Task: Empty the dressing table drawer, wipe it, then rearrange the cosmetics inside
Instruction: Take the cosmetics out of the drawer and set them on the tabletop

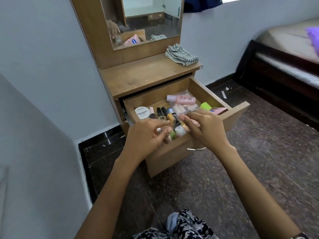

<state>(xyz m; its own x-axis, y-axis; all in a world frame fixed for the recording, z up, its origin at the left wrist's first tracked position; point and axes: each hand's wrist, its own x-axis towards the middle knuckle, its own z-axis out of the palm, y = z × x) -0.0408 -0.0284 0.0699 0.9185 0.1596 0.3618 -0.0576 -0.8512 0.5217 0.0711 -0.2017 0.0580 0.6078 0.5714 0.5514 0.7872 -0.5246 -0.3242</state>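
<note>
Filling most of the view is a room with pale blue-grey walls (43,57) and a dark speckled floor (250,161), with a dark-framed bed (283,66) at the right edge carrying a purple cloth (313,37) at its far corner. Against the wall stands a brown wooden dressing table (96,28) with a mirror (155,19) above its counter (146,75); a folded striped cloth (181,55) lies at the right end of that counter. Below it the drawer (172,157) is pulled well out and holds the cosmetics (174,111), crowded together across its bottom. A pink bottle (183,99) lies on its side near the back right, with a row of pale tubes (185,107) just in front of it, a bright green cap (205,106) to their right and a flat pink packet (218,110) against the right wall. At the left sits a round white jar (142,112) whose lid reads "NAIL POLISH", with smaller writing too fine to read. Beside it stand several small nail polish bottles (162,113) with dark caps. The left hand (146,137) reaches over the drawer's front edge, its fingers curled around a small shiny-capped bottle (158,130). The right hand (205,128) hovers just beside it, fingers bent down among the bottles, though I cannot tell whether it holds anything. Both hands hide the front items. Two scraps of white paper (224,94) lie on the floor near the bed
</note>
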